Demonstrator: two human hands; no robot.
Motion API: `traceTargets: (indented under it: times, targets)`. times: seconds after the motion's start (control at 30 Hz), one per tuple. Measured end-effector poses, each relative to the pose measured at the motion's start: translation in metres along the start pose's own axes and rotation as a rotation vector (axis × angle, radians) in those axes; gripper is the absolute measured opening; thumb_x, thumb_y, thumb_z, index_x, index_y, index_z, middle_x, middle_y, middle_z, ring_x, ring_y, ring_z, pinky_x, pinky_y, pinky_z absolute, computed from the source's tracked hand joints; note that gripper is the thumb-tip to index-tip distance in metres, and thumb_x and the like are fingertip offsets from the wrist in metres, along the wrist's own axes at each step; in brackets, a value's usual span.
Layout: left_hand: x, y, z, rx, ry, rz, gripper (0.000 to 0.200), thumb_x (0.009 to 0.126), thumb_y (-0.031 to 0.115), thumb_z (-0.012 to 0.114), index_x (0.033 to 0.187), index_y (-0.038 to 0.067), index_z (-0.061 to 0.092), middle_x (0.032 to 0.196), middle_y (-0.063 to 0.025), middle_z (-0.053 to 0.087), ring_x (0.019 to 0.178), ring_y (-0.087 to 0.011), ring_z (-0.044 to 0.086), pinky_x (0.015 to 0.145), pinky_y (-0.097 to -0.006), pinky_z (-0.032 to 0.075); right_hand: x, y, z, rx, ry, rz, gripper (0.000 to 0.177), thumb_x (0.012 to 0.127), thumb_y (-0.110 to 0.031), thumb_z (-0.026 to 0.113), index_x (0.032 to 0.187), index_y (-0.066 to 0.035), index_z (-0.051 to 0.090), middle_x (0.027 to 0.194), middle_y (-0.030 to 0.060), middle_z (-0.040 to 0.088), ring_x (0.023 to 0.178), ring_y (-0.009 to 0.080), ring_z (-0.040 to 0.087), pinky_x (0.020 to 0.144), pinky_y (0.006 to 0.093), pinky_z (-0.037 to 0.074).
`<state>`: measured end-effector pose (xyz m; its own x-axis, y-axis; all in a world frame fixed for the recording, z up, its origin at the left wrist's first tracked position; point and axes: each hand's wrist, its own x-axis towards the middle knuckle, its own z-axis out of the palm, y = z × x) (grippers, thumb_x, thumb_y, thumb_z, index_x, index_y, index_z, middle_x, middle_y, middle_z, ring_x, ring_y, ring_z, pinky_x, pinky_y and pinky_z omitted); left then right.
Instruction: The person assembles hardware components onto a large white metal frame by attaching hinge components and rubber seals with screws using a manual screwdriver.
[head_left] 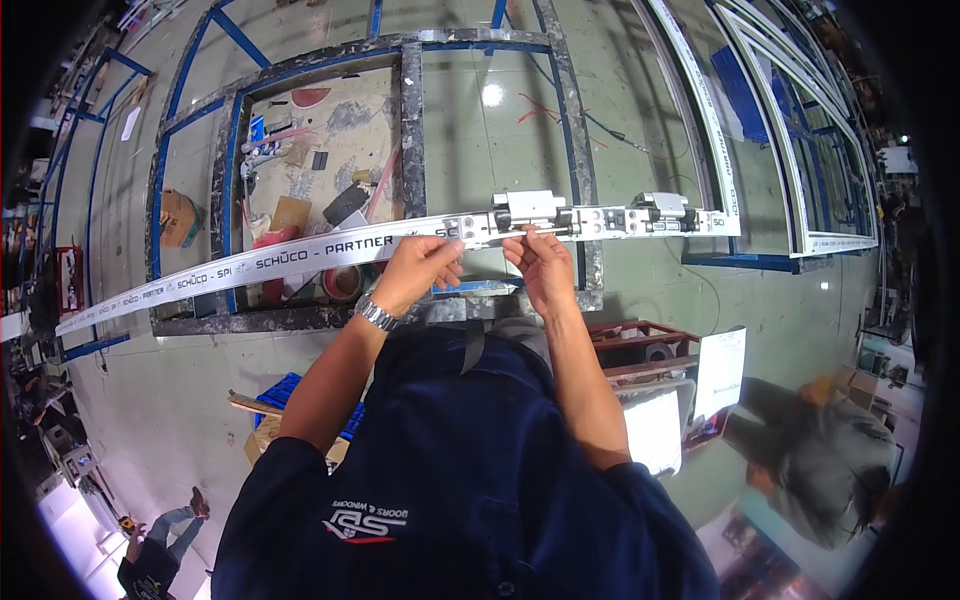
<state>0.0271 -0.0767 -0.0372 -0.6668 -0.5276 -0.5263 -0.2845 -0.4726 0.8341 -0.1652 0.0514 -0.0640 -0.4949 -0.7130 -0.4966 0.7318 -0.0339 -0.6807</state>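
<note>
A long white window profile, covered in printed protective film, lies across the metal workbench frame. Near its right end sits a silver hinge, and a second hinge is farther right. My left hand is at the profile's near edge, left of the first hinge, with thumb and fingers curled together; whatever is between them is hidden. Just below the first hinge, my right hand has its thumb and fingertips pinched close to the profile. A small thin piece seems to be at those fingertips, too small to name.
The dark-topped blue workbench frame has a lower board littered with scraps and tape rolls. More white frames stand at the right. A red rack with papers is beside me. One person is at lower right, another at lower left.
</note>
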Motion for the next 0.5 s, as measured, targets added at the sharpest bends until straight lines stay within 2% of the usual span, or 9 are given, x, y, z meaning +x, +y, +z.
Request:
traceTargets:
  times: [0.1,0.13,0.23,0.33,0.43,0.47,0.5]
  targets:
    - [-0.007,0.008,0.011,0.508,0.184,0.384,0.023,0.092,0.02,0.069,0.096,-0.003,0.069,0.074,-0.0081,0.068,0.062,-0.015,0.068,0.056,-0.0288,0.051,-0.001,-0.001,0.001,0.043,0.004,0.006,0.014,0.096,-0.014,0.064,0.087,-0.004,0.058,0.094,0.0107,0.066,0.091,0.0277,0.071,0.081,0.0382,0.058]
    - [-0.003,0.004,0.008,0.763,0.294,0.758,0.024,0.09,0.023,0.068,0.091,-0.001,0.07,0.077,-0.0161,0.069,0.062,-0.021,0.068,0.057,-0.0346,0.05,0.0,-0.003,0.002,0.013,0.01,0.01,0.014,0.096,-0.014,0.064,0.088,-0.004,0.058,0.095,0.0113,0.066,0.091,0.0277,0.071,0.081,0.0382,0.058]
    - [-0.011,0.005,0.01,0.739,0.33,0.634,0.022,0.095,0.019,0.066,0.093,-0.002,0.07,0.073,-0.0098,0.068,0.064,-0.0148,0.068,0.057,-0.0282,0.051,0.001,-0.005,-0.001,-0.035,0.01,0.023,0.014,0.096,-0.015,0.064,0.089,-0.003,0.059,0.097,0.013,0.067,0.09,0.0279,0.071,0.081,0.0381,0.059]
    - [-0.008,0.015,0.006,0.024,0.14,-0.155,0.023,0.098,0.019,0.062,0.093,-0.002,0.069,0.075,-0.0105,0.069,0.064,-0.0159,0.068,0.059,-0.0267,0.052,0.002,-0.007,-0.001,0.003,-0.017,0.026,0.015,0.095,-0.015,0.065,0.09,-0.003,0.06,0.099,0.0149,0.068,0.088,0.0278,0.071,0.08,0.0379,0.059]
    - [-0.002,0.007,0.007,-0.27,-0.018,-0.071,0.024,0.101,0.02,0.058,0.093,0.0,0.068,0.079,-0.0111,0.069,0.067,-0.0164,0.068,0.061,-0.0255,0.052,-0.003,-0.012,0.006,0.041,-0.012,0.038,0.014,0.095,-0.015,0.066,0.089,-0.003,0.061,0.099,0.0158,0.068,0.086,0.0277,0.072,0.078,0.0377,0.059]
    - [0.003,0.002,0.006,-0.187,0.012,0.004,0.021,0.099,0.017,0.06,0.098,-0.001,0.069,0.082,-0.0088,0.069,0.07,-0.0152,0.068,0.061,-0.0259,0.052,-0.005,-0.013,0.007,0.054,-0.008,0.043,0.014,0.094,-0.014,0.067,0.09,-0.003,0.061,0.099,0.0158,0.069,0.086,0.0275,0.072,0.078,0.0377,0.059]
    - [0.001,0.006,0.01,0.078,0.091,0.221,0.021,0.098,0.017,0.061,0.1,-0.002,0.068,0.082,-0.0083,0.069,0.07,-0.0148,0.068,0.06,-0.0266,0.052,-0.005,-0.015,0.008,0.067,-0.003,0.047,0.013,0.094,-0.014,0.067,0.09,-0.003,0.061,0.099,0.0158,0.069,0.086,0.0273,0.072,0.078,0.0377,0.059]
